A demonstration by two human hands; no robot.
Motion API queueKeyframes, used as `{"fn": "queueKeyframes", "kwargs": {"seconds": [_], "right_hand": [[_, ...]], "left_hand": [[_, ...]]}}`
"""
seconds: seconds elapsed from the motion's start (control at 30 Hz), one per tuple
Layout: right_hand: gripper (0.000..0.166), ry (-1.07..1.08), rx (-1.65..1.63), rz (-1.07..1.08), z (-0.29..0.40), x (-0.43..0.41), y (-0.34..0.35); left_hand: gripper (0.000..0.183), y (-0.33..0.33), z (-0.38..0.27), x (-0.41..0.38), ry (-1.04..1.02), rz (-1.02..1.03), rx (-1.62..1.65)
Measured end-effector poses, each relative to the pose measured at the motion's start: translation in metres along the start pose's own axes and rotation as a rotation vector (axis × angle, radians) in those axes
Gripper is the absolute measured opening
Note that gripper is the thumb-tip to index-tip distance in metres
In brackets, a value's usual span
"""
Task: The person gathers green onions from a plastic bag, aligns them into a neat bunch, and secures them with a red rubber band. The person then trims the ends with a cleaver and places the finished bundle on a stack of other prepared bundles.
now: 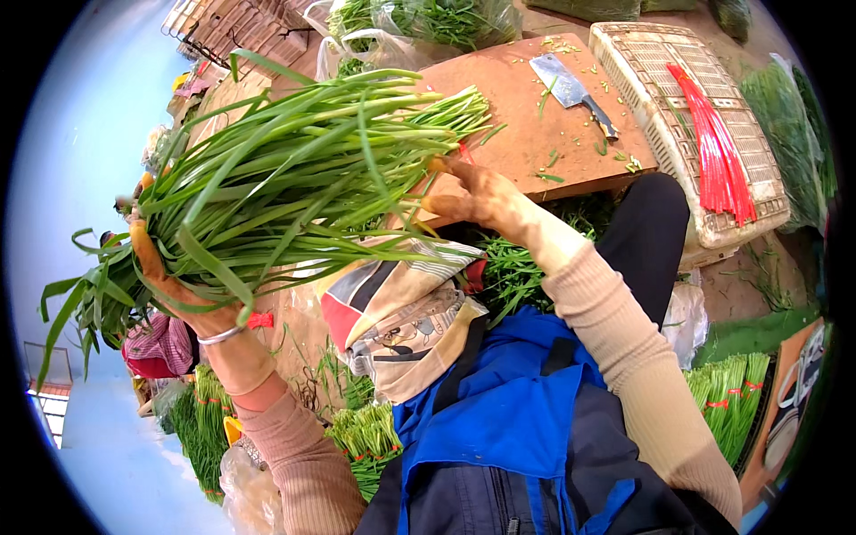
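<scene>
A large loose bundle of long green leaves, like garlic chives [287,174], is lifted above my lap. My left hand [157,267] is closed around its leafy end, with a bracelet on the wrist. My right hand [468,190] is at the pale stem end, thumb and fingertips against the lower stems; whether it grips them is hard to see. Behind the stem ends, another bunch with cut ends [468,110] lies on a brown board [508,73], with a bit of red tie near it. A cleaver [565,83] with a black handle rests on the board among small stem trimmings.
Right of the board, red ties [715,147] lie on an upturned plastic crate [769,174]. Bagged greens [428,20] stand behind the board. Bundles tied in red [732,394] are at the lower right, more [364,435] at my left side. A patterned cloth [408,321] covers my lap.
</scene>
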State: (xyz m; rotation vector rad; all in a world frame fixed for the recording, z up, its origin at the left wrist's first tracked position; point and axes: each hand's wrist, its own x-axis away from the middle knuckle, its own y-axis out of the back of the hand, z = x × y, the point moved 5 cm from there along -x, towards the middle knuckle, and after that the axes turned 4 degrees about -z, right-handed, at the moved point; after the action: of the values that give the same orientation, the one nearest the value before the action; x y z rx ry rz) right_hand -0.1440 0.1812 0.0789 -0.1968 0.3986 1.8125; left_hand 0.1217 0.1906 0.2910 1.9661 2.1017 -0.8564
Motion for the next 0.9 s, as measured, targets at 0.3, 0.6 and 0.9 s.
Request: {"fn": "queueKeyframes", "kwargs": {"seconds": [0.3,0.6,0.9], "right_hand": [[0.076,-0.126,-0.093,-0.264,-0.004,-0.013,0.003],[0.077,-0.233,-0.335,-0.354,-0.022,0.011,-0.011],[0.062,-0.205,-0.190,-0.351,0.003,0.006,0.006]], "left_hand": [[0.055,-0.001,0.005,-0.004,0.012,0.012,-0.032],[0.057,-0.014,0.011,-0.005,0.011,-0.074,-0.094],[0.056,-0.013,0.013,-0.003,0.030,-0.167,-0.019]]}}
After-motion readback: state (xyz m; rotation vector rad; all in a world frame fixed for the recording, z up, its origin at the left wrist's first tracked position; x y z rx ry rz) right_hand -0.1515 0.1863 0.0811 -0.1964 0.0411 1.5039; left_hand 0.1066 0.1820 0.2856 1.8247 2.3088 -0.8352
